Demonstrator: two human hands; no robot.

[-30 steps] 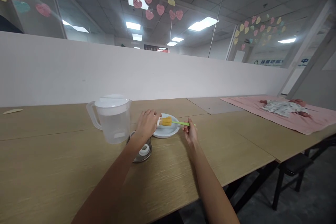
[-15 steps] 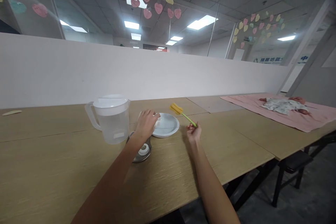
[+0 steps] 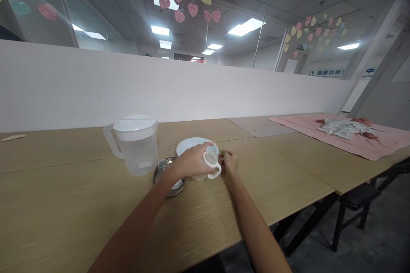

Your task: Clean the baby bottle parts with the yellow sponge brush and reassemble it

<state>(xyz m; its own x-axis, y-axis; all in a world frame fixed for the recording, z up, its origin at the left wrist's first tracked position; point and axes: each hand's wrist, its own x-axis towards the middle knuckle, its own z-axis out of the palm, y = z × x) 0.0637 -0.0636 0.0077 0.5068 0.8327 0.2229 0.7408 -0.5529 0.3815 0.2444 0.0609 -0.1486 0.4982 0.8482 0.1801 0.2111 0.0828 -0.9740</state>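
Evidently, in the head view, we reached our left hand [image 3: 191, 161] across the near edge of the white dish [image 3: 188, 141], grasping a clear bottle [image 3: 209, 164], while our right hand [image 3: 229, 163] pinched a green handle [image 3: 221, 152], only a bit showing, by the dish's right edge. The bottle tilted, its white-rimmed mouth and white loop turned rightward. It was between our right hand and the metal tray [image 3: 181, 186]. Bare worktop [image 3: 198, 226] stretched toward its near edge and, rightward, to the pink cloth [image 3: 301, 123].
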